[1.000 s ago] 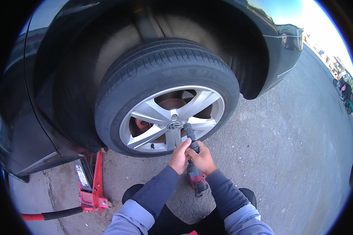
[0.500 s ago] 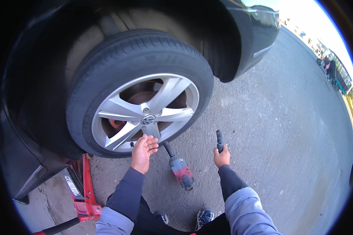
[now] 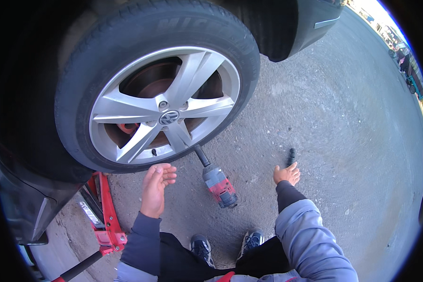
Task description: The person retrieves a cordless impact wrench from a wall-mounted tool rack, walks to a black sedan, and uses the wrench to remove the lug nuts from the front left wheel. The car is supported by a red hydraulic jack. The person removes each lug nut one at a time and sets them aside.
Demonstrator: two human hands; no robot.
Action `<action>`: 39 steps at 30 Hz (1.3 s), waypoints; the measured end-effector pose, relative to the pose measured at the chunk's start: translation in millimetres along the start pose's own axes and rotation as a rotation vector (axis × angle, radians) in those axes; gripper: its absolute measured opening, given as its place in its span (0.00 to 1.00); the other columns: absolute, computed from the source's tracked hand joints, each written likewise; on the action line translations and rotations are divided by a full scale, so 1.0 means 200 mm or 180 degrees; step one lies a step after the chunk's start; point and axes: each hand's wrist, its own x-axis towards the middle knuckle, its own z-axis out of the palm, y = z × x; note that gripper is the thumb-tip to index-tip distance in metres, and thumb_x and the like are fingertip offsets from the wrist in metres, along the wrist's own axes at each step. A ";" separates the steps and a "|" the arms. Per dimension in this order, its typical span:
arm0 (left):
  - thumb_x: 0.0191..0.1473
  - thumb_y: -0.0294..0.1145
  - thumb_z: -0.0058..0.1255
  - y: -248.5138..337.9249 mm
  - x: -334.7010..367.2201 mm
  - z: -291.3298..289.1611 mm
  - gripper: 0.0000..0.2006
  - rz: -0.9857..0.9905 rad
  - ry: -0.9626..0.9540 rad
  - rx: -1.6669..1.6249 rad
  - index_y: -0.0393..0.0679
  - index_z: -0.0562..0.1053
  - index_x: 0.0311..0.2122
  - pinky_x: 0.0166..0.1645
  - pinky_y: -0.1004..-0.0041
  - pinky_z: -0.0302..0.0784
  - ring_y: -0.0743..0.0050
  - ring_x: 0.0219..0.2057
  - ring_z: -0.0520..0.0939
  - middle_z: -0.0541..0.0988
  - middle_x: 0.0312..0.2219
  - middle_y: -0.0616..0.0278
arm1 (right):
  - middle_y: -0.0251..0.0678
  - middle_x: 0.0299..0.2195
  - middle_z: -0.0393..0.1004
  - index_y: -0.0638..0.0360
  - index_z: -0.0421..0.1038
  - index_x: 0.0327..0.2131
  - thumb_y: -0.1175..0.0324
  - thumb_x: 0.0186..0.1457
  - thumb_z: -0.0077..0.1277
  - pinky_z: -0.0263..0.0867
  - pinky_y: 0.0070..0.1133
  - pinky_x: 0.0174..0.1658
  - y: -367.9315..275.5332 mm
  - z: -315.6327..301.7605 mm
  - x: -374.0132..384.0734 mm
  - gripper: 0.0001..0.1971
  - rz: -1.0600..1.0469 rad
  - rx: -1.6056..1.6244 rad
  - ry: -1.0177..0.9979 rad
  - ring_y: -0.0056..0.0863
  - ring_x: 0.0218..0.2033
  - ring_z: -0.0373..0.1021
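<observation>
My left hand (image 3: 156, 188) is empty, fingers loosely bent and apart, just in front of the lower part of the tyre (image 3: 82, 136). The silver five-spoke wheel (image 3: 176, 89) is fitted on the dark car. Below the wheel a red and grey cordless impact wrench (image 3: 219, 185) lies on the ground, its long black socket (image 3: 202, 155) pointing at the tyre. Off to the right, my right hand (image 3: 287, 174) is low over the ground with its fingers spread. A black ribbed cylindrical piece (image 3: 292, 156) shows just beyond those fingers; whether they still touch it is unclear.
A red floor jack (image 3: 109, 216) with a black handle (image 3: 82, 265) stands at the lower left beside the car. The car's dark bumper (image 3: 310, 28) overhangs at the upper right. My shoes (image 3: 201, 248) are on the rough asphalt. A teal cart (image 3: 414, 84) is far off right.
My right hand has moved right and opened from around the black ribbed piece. My left hand has drifted left, still empty. The view has tipped down, so the wheel appears higher and larger.
</observation>
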 end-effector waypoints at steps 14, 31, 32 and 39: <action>0.65 0.44 0.54 -0.30 0.22 0.16 0.17 -0.0573 0.0365 0.0738 0.40 0.76 0.48 0.49 0.73 0.69 0.79 0.43 0.76 0.80 0.42 0.65 | 0.55 0.65 0.61 0.68 0.56 0.66 0.61 0.44 0.60 0.51 0.39 0.72 -0.05 0.08 -0.52 0.46 -0.3519 0.0436 -0.0650 0.50 0.68 0.57; 0.72 0.45 0.44 -0.38 0.46 0.45 0.16 -0.1321 -0.0081 -0.1663 0.42 0.72 0.41 0.44 0.61 0.82 0.63 0.37 0.84 0.81 0.33 0.55 | 0.44 0.51 0.80 0.58 0.63 0.65 0.54 0.50 0.69 0.75 0.29 0.52 -0.38 -0.07 -0.83 0.41 -0.2782 0.2581 -0.1867 0.39 0.48 0.80; 0.72 0.46 0.44 -0.33 0.44 0.47 0.16 -0.1293 -0.0108 -0.1762 0.42 0.72 0.42 0.45 0.62 0.82 0.63 0.37 0.84 0.81 0.34 0.55 | 0.43 0.50 0.80 0.58 0.64 0.64 0.54 0.50 0.70 0.75 0.29 0.51 -0.40 -0.11 -0.81 0.41 -0.2758 0.2708 -0.1960 0.39 0.47 0.81; 0.71 0.48 0.46 -0.14 0.50 0.52 0.17 -0.1153 -0.0197 -0.2620 0.43 0.74 0.43 0.48 0.63 0.81 0.65 0.39 0.84 0.83 0.38 0.54 | 0.44 0.42 0.81 0.60 0.71 0.56 0.60 0.49 0.68 0.76 0.33 0.44 -0.57 -0.51 -0.70 0.31 -0.3655 0.2622 -0.1341 0.44 0.41 0.81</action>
